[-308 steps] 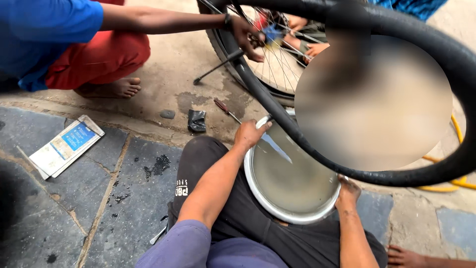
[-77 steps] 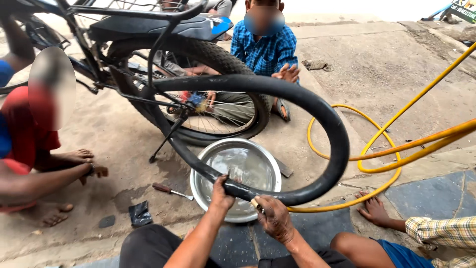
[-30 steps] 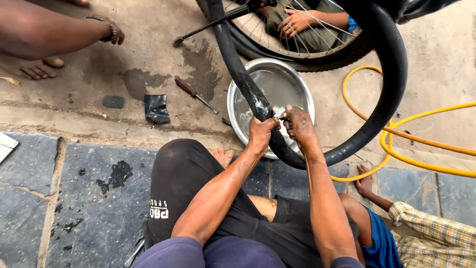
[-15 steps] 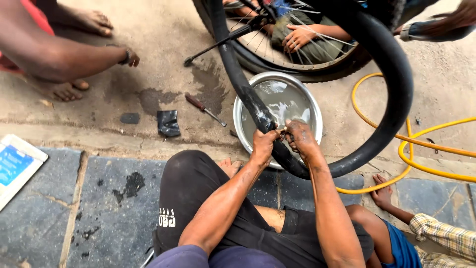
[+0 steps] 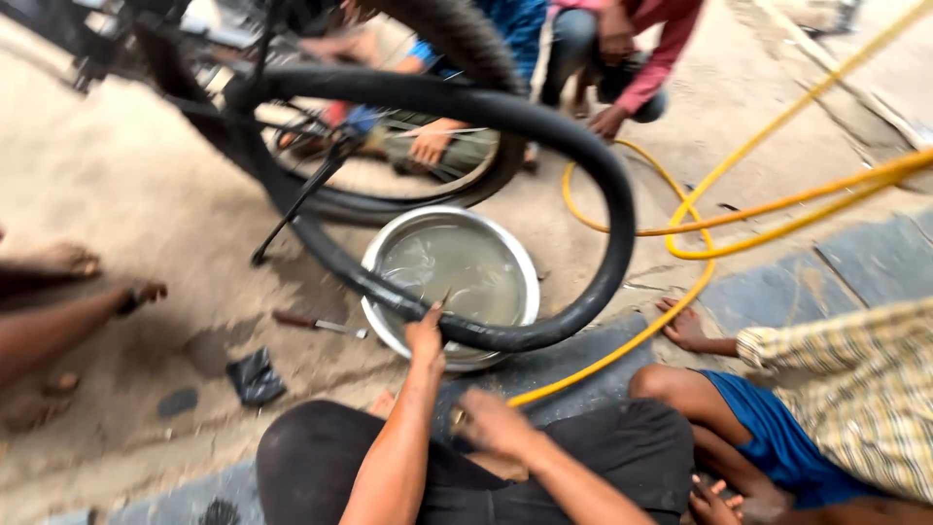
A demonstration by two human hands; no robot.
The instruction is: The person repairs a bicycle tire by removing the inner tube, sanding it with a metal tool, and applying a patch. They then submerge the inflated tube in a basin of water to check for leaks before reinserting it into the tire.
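Only the left hand (image 5: 425, 340) still pinches the black rubber inner tube (image 5: 544, 335) over the round steel water basin (image 5: 457, 277); the right hand (image 5: 496, 423) has let go, loosely curled and empty above the lap.

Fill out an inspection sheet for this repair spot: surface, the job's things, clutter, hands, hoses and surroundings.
Surface: sandy ground with damp patches, dark paving slabs at the near edge.
Job's things: black inner tube looped over a metal basin of cloudy water.
Clutter: a screwdriver and a black scrap left of the basin.
Hands: left hand grips the tube at the basin's near rim; right hand is off the tube, blurred, above the lap.
Hoses: yellow hose coils across the ground on the right.
Surroundings: a bicycle wheel behind the basin; other people sit around, one in a checked sleeve.
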